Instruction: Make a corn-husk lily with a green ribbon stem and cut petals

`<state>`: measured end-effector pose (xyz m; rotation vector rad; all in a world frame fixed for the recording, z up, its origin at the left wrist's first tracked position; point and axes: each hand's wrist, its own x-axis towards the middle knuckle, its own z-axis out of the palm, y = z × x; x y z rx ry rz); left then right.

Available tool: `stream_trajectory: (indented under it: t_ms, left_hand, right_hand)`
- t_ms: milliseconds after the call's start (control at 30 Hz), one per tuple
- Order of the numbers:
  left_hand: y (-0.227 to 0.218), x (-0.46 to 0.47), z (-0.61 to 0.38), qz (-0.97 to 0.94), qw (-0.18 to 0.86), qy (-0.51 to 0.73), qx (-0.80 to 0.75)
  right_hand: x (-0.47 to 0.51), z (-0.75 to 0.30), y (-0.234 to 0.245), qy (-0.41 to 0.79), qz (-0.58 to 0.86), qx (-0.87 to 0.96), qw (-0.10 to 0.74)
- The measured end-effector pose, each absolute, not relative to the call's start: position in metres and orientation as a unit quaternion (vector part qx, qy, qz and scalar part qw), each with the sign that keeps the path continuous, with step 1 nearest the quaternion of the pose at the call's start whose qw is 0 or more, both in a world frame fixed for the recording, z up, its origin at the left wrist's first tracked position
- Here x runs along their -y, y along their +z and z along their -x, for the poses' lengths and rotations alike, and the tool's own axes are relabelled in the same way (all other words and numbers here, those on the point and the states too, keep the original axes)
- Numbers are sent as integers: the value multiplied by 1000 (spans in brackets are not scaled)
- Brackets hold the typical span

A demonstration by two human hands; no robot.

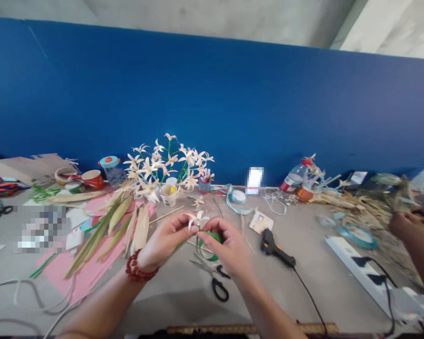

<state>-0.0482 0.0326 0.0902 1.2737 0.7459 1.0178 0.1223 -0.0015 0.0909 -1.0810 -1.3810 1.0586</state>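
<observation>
A: Where is the flower [198, 220]?
B: Above the bench [155, 292], between the thumb and fingers of the left hand [171, 235], which is pinched together at its base.
A: And the right hand [230, 242]?
B: Curled closed on the green tape [215, 257], fingertips just beside the flower's base.
A: How is that best handled?
B: Probably with a light pinch below the petals, which look easy to crease, and the tape held lightly taut, well above the scissors [220, 289].

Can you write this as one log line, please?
left hand: pinching white flower | right hand: at flower's base, beside green tape roll | on table: scissors, black glue gun
</observation>
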Motion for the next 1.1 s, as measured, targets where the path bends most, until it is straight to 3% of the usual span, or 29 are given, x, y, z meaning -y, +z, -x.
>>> stream_trajectory:
  t_ms: [200,567,900,1100]
  left_hand:
    - [83,-32,45,-515,649,474,-298]
    - [78,-32,41,-477,672,513,-240]
    - [77,-28,30,-411,706,529,-229]
    - [71,-29,32,-417,685,542,-249]
  right_hand:
    - [-2,-125,91,426,461,576,523]
    - [-6,-122,84,539,385,515,544]
    - [4,-120,94,236,448,654,562]
    - [5,-121,97,228,431,677,552]
